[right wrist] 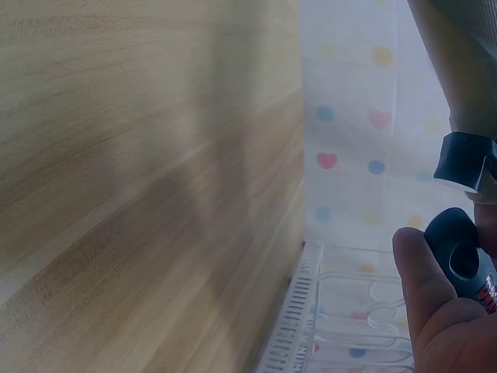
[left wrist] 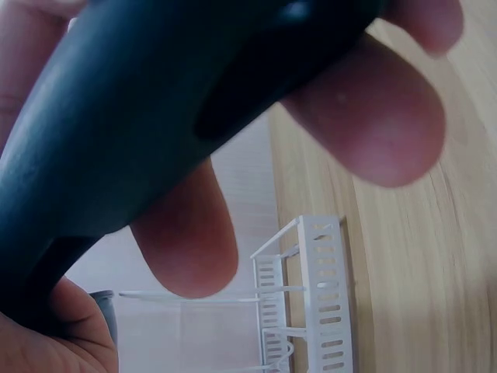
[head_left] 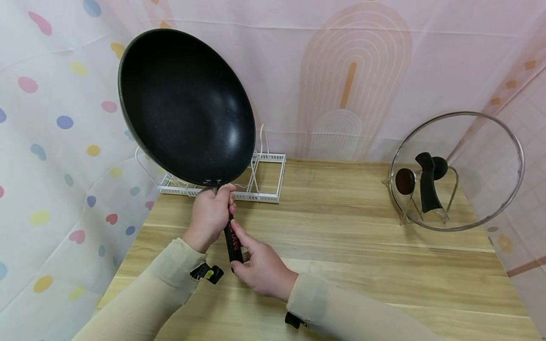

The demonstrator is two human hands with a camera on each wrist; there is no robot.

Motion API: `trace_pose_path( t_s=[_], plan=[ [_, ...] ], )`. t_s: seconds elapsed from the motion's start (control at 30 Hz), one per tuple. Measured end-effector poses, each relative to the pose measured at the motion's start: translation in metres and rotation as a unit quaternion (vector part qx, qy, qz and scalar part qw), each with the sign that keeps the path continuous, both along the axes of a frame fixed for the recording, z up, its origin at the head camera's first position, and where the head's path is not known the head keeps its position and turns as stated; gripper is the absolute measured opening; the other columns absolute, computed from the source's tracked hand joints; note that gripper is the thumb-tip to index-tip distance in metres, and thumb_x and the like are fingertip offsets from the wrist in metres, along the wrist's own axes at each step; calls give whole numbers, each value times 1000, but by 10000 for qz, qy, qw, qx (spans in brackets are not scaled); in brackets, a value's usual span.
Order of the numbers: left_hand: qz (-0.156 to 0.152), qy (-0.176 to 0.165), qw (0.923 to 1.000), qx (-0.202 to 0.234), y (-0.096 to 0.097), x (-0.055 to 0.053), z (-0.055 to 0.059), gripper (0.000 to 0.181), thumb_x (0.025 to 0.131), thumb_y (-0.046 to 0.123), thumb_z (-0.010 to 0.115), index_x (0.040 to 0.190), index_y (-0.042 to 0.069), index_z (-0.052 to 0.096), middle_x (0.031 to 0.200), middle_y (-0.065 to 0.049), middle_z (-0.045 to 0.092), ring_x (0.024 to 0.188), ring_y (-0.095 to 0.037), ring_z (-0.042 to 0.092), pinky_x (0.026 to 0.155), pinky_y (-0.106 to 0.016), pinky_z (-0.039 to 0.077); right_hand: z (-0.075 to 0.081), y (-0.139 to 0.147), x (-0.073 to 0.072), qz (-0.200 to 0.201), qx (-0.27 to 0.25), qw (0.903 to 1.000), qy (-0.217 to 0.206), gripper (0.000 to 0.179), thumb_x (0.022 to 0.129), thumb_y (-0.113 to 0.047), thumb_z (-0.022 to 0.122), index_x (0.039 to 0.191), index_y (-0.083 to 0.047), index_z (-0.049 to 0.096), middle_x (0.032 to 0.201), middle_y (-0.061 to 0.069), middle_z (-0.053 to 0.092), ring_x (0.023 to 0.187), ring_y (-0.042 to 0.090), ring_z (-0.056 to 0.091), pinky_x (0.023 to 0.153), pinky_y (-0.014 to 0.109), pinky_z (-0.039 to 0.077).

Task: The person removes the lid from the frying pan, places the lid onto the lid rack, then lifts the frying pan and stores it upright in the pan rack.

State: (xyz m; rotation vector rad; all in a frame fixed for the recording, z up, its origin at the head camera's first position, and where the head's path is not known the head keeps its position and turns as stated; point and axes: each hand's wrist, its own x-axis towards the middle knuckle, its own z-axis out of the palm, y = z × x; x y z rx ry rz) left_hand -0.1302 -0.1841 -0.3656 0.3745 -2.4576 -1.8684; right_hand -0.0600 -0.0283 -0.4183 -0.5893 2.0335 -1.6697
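Observation:
A deep black frying pan [head_left: 187, 109] is held up off the table, its dark inside facing me and its handle [head_left: 233, 244] pointing down toward me. My left hand [head_left: 210, 213] grips the handle close to the pan's body; the left wrist view shows fingers curled round the dark handle [left wrist: 132, 116]. Lower down, my right hand [head_left: 265, 267] holds the handle's end between thumb and fingers. In the right wrist view that handle end [right wrist: 453, 237] sits against the fingers of my right hand [right wrist: 446, 326]. Red lettering runs along the handle.
Behind the pan stands a white wire rack [head_left: 260, 196], partly hidden by it. A glass lid [head_left: 477, 156] with a metal rim leans on a small stand [head_left: 454, 189] at the right. Both are on a wooden table [head_left: 341, 227], with patterned curtains [head_left: 273, 61] behind.

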Motion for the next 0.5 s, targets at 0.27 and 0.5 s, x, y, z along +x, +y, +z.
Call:
trace_pose_path(
  t_s=[0.27, 0.5],
  plan=[
    [50, 33, 9998, -169, 1, 0, 0, 31, 111, 19, 42, 111, 0, 66, 72, 2, 55, 63, -11, 57, 56, -25, 46, -3, -1, 0, -25, 0, 10000, 1, 90, 99, -3, 64, 165, -47, 21, 163, 10, 47, 94, 8, 72, 56, 22, 54],
    [69, 100, 9993, -366, 0, -1, -4, 31, 111, 21, 43, 112, 1, 67, 71, 0, 57, 64, -15, 58, 56, -27, 46, -4, -2, 0, -56, 21, 10000, -3, 89, 100, -5, 64, 165, -47, 21, 163, 10, 47, 103, 13, 73, 54, 24, 54]
  ],
)
